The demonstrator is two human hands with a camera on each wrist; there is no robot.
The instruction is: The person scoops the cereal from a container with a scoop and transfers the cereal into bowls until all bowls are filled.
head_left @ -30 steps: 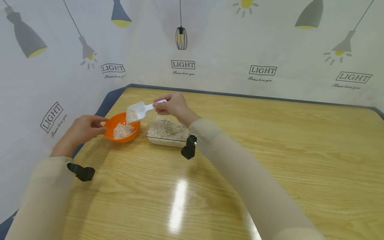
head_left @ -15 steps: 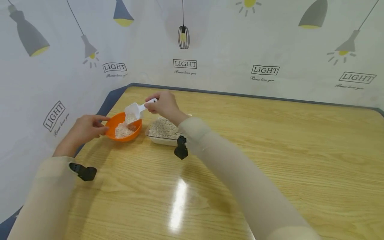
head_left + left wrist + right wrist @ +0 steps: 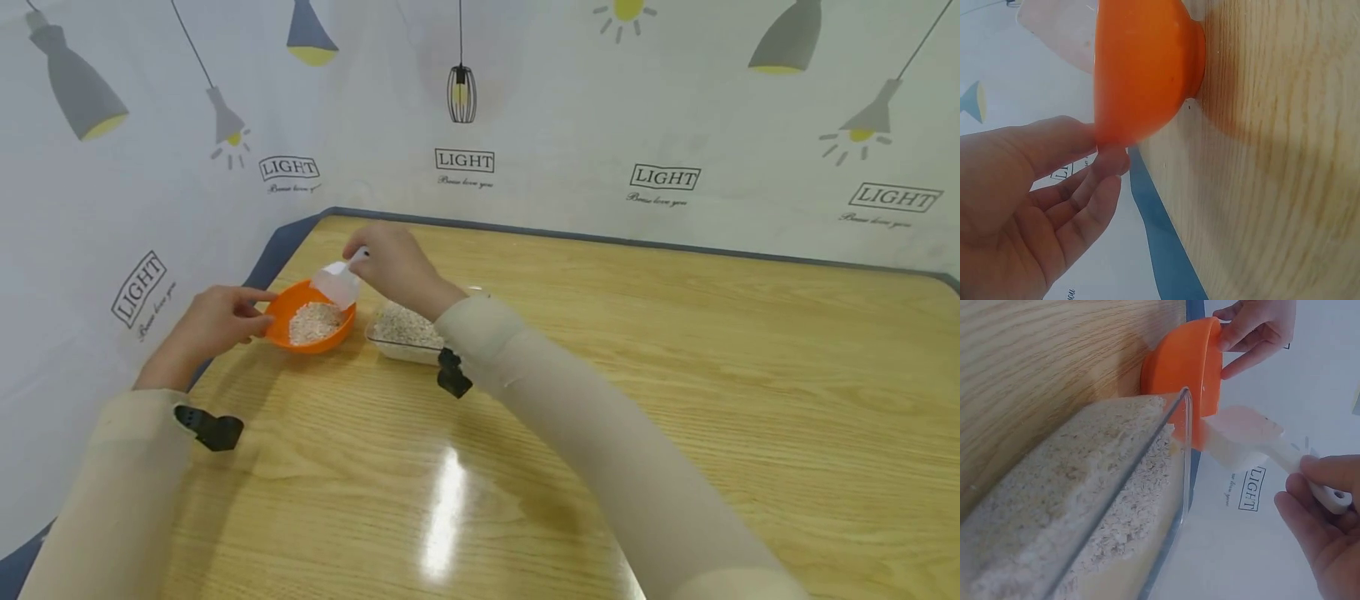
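An orange bowl [image 3: 330,342] stands at the table's left with a mound of pale oat flakes [image 3: 315,322] inside. My left hand [image 3: 217,321] pinches its left rim between thumb and fingers; the left wrist view shows the bowl [image 3: 1147,69] upright on its foot. By its handle, my right hand [image 3: 397,265] grips a white plastic scoop [image 3: 337,286], tipped down over the bowl's right rim. The scoop [image 3: 1241,434] looks pale and slightly blurred in the right wrist view. Just right of the bowl, a clear rectangular container [image 3: 405,354] holds more oat flakes [image 3: 405,325], partly hidden behind my right forearm.
The wooden table [image 3: 637,358] extends far to the right and toward the front. A white wall covering [image 3: 540,108] printed with lamps closes off the back and the left side, near the bowl.
My right hand has moved left and turned the scoop steeply downward. The flakes in the scoop have slid into the bowl, whose heap is larger. My left hand keeps its hold.
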